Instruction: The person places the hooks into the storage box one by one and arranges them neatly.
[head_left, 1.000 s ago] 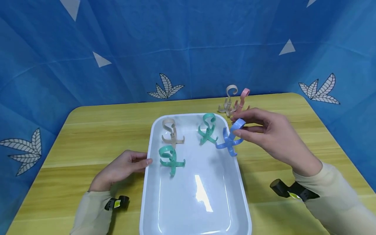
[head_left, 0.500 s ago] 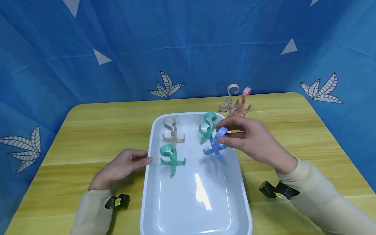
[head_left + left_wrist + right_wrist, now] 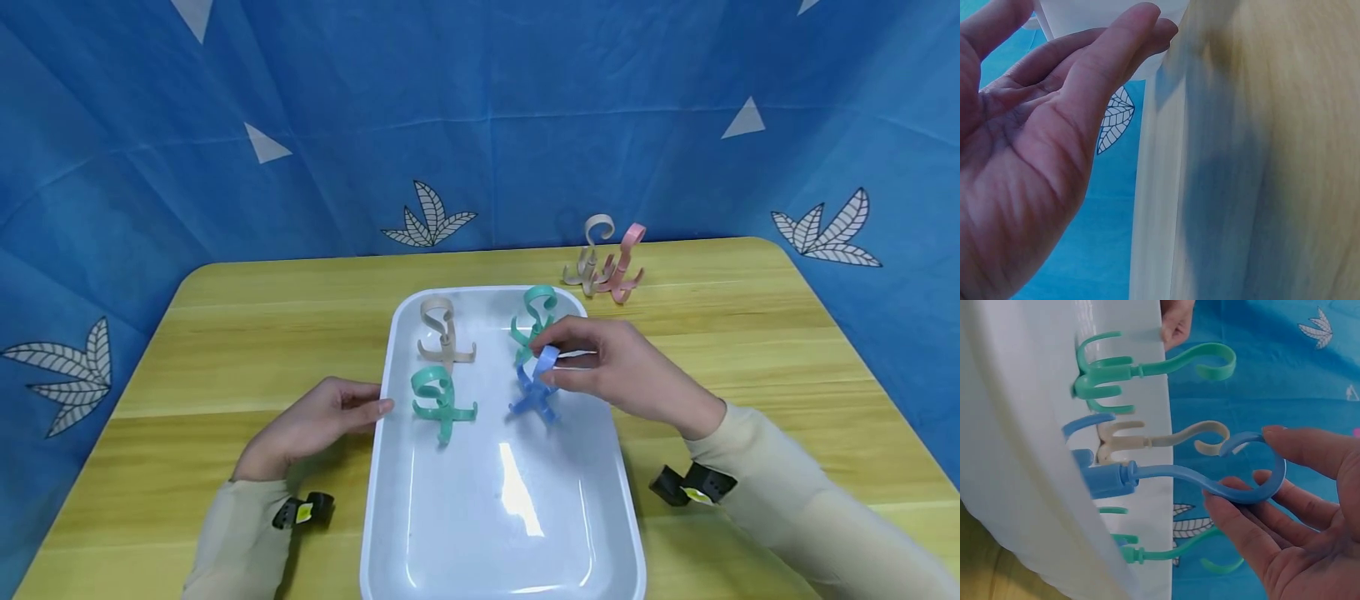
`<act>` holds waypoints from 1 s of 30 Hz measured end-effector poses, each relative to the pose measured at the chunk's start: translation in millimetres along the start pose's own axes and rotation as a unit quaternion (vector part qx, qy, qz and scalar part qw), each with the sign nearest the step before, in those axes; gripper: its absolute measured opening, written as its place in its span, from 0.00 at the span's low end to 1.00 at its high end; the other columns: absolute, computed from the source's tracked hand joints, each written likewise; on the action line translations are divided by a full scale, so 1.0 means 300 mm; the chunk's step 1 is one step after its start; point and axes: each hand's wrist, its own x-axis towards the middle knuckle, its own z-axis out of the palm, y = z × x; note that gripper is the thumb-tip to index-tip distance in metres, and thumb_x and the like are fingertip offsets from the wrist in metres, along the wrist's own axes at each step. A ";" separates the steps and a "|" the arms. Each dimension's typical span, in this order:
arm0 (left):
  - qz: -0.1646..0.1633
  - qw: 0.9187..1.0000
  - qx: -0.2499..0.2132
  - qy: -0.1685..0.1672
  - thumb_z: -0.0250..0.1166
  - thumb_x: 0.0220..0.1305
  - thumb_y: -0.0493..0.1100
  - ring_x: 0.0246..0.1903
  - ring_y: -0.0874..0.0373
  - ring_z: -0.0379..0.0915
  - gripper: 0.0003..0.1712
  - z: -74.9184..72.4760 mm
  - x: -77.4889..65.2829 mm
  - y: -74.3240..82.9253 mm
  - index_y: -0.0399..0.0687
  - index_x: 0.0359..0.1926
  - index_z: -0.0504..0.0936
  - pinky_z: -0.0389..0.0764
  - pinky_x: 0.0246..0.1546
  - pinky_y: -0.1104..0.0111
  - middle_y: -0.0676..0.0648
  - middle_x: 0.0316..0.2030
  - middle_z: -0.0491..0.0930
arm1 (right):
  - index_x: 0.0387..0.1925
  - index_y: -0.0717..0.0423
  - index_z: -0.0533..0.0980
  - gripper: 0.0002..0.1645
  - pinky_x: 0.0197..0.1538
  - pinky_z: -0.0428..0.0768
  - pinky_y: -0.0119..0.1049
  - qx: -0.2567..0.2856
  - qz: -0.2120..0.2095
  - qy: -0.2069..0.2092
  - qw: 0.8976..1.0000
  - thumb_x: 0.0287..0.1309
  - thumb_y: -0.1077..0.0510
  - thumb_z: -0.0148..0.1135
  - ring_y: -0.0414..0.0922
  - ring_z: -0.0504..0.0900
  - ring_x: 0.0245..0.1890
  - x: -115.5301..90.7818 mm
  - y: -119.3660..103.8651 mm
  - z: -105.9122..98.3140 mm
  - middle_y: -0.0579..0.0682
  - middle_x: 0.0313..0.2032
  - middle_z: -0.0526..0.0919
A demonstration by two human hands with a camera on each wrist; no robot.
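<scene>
R hand [image 3: 626, 367] pinching blue hook [image 3: 534, 398] by its curl, over R half of tray [image 3: 450, 517]; can't tell if base touches tray floor, partly behind tray wall in R wrist cam. L hand [image 3: 318, 425] pinching tray's L rim, other fingertips hidden in head cam. Rear green hook [image 3: 537, 322] partly behind R fingers. Tray's near edge cut off, head cam.

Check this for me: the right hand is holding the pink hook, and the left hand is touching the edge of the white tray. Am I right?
Almost! The right hand is holding the blue hook, as the right wrist view shows; the pink hook is on the table. Yes, the left hand is touching the edge of the white tray.
</scene>
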 end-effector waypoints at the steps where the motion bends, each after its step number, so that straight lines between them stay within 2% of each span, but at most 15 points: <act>1: 0.001 1.000 0.000 0.000 0.57 0.62 0.52 0.43 0.53 0.75 0.25 0.000 0.000 -0.001 0.40 0.54 0.75 0.76 0.45 0.63 0.43 0.46 0.77 | 0.42 0.45 0.76 0.16 0.44 0.78 0.31 -0.004 -0.003 -0.005 1.000 0.50 0.55 0.66 0.39 0.77 0.44 0.001 0.004 0.002 0.46 0.43 0.76; 6: 0.003 1.000 -0.029 -0.009 0.57 0.62 0.51 0.43 0.51 0.75 0.25 0.004 0.001 -0.005 0.38 0.54 0.74 0.77 0.44 0.62 0.40 0.47 0.76 | 0.44 0.43 0.76 0.17 0.47 0.76 0.32 -0.013 -0.021 -0.020 0.999 0.50 0.54 0.66 0.38 0.76 0.45 0.003 0.021 0.003 0.44 0.44 0.76; 10: 0.003 0.999 -0.047 -0.012 0.57 0.62 0.49 0.43 0.50 0.76 0.25 0.005 0.001 -0.008 0.35 0.54 0.73 0.77 0.42 0.61 0.38 0.48 0.75 | 0.46 0.41 0.75 0.20 0.50 0.74 0.31 -0.036 -0.032 -0.017 0.999 0.49 0.51 0.66 0.37 0.74 0.48 0.003 0.028 -0.003 0.40 0.45 0.75; 14: 0.003 0.999 -0.049 -0.012 0.57 0.62 0.49 0.43 0.49 0.75 0.25 0.004 0.002 -0.010 0.35 0.54 0.73 0.77 0.42 0.60 0.38 0.49 0.74 | 0.49 0.39 0.74 0.23 0.57 0.68 0.35 -0.079 -0.047 0.012 0.996 0.48 0.46 0.66 0.36 0.70 0.53 0.000 0.029 -0.018 0.36 0.49 0.74; 18: 0.005 0.999 -0.050 -0.011 0.57 0.62 0.49 0.43 0.49 0.75 0.25 0.004 0.001 -0.007 0.35 0.55 0.72 0.77 0.42 0.61 0.38 0.49 0.74 | 0.49 0.39 0.73 0.22 0.60 0.64 0.39 -0.079 -0.068 0.046 0.994 0.50 0.48 0.64 0.37 0.67 0.56 -0.009 0.022 -0.036 0.36 0.51 0.73; 24: 0.003 0.999 -0.048 -0.012 0.57 0.62 0.49 0.44 0.50 0.75 0.25 0.003 -0.002 -0.003 0.36 0.55 0.73 0.77 0.43 0.61 0.38 0.49 0.74 | 0.49 0.41 0.74 0.19 0.57 0.68 0.38 -0.075 -0.067 0.086 0.991 0.52 0.50 0.63 0.39 0.71 0.53 -0.027 0.015 -0.067 0.37 0.50 0.74; 30: 0.000 1.000 -0.009 -0.001 0.57 0.62 0.52 0.45 0.53 0.74 0.25 0.000 0.000 -0.004 0.40 0.53 0.75 0.75 0.46 0.63 0.42 0.47 0.76 | 0.50 0.45 0.75 0.19 0.54 0.71 0.33 -0.074 -0.066 0.105 0.990 0.54 0.52 0.62 0.39 0.72 0.51 -0.042 0.027 -0.098 0.38 0.50 0.74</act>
